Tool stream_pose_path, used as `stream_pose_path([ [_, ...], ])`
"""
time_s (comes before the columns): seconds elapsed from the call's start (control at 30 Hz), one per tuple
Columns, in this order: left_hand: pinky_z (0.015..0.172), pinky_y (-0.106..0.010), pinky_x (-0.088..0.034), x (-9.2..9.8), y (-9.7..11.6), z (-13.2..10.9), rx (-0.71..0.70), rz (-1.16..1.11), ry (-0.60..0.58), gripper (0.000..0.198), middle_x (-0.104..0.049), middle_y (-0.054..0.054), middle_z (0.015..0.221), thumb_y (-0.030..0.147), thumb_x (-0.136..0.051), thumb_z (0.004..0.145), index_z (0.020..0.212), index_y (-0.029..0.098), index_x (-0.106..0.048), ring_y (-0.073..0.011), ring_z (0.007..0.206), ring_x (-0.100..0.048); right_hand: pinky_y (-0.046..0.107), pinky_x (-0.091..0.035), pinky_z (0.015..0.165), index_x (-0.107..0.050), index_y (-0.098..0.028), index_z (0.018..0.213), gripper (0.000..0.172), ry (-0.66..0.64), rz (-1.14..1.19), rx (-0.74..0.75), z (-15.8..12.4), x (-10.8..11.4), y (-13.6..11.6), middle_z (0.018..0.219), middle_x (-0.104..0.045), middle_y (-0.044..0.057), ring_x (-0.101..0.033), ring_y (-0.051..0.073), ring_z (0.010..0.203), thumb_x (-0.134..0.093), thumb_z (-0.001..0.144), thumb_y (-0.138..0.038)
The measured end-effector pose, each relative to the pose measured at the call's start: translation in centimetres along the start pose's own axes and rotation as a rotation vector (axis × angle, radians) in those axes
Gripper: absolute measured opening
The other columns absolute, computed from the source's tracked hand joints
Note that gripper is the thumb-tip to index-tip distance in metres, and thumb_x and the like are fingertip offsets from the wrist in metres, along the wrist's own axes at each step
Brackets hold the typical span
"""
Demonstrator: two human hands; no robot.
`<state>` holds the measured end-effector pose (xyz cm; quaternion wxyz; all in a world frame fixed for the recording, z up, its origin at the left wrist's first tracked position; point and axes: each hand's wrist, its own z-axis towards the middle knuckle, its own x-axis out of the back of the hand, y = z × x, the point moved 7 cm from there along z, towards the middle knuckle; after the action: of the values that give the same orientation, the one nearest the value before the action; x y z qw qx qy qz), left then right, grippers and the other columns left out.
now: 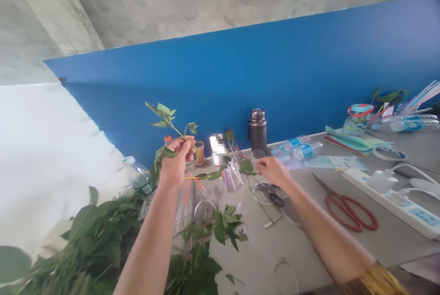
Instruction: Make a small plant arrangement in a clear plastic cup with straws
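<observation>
My left hand (178, 153) is raised above the table, its fingers pinched around the stem of a leafy green sprig (165, 114). The sprig's upper leaves point up and to the left, and more leaves hang beside the wrist. Over to the right, my right hand (273, 171) has its fingers closed at a small clear cup (257, 155) in front of a dark thermos (257, 130). The exact contact of its fingertips is partly hidden. Below that hand lie dark-handled scissors (275, 196). Between my hands is a bundle of pale straws (232, 176).
Cut leaves (227, 226) and a big heap of foliage (103, 240) cover the near left. Red-handled scissors (350, 210), a power strip (395, 203), plastic bottles (302, 148) and a tape roll (390, 153) lie right. A blue partition (206, 75) stands behind the table.
</observation>
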<state>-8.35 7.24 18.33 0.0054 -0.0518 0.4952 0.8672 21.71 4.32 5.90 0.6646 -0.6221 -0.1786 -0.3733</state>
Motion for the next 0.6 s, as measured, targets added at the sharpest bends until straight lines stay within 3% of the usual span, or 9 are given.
stream_pose_path([
  [0.27, 0.051, -0.02, -0.044, -0.6, -3.1, 1.9, 0.028, 0.062, -0.009, 0.037, -0.068, -0.003, 0.072, 0.04, -0.081, 0.066, 0.091, 0.013, -0.074, -0.0095, 0.057, -0.056, 0.023, -0.027, 0.045, -0.071, -0.016, 0.068, 0.029, -0.016, 0.363, 0.179, 2.0, 2.3, -6.3, 0.056, -0.062, 0.0, -0.04, 0.009, 0.043, -0.061, 0.08, -0.041],
  [0.43, 0.052, -0.021, -0.047, -0.6, -5.1, 1.9, 0.08, -0.054, -0.026, 0.04, -0.069, -0.004, 0.077, 0.045, -0.082, 0.067, 0.091, 0.013, -0.073, -0.0102, 0.059, -0.058, 0.024, -0.03, 0.049, -0.07, -0.016, 0.066, 0.028, -0.026, 0.345, 0.321, 2.4, 1.7, -11.3, 0.053, -0.059, -0.002, -0.042, 0.009, 0.046, -0.061, 0.081, -0.037],
  [0.6, 0.055, -0.022, -0.048, 0.1, -5.4, 2.4, 0.062, -0.019, 0.023, 0.039, -0.071, -0.004, 0.079, 0.047, -0.08, 0.069, 0.091, 0.016, -0.075, -0.0123, 0.062, -0.061, 0.024, -0.033, 0.052, -0.072, -0.016, 0.07, 0.024, -0.049, 0.214, 0.329, 4.5, 0.5, -12.9, 0.058, -0.062, -0.001, -0.049, 0.011, 0.051, -0.061, 0.082, -0.034],
])
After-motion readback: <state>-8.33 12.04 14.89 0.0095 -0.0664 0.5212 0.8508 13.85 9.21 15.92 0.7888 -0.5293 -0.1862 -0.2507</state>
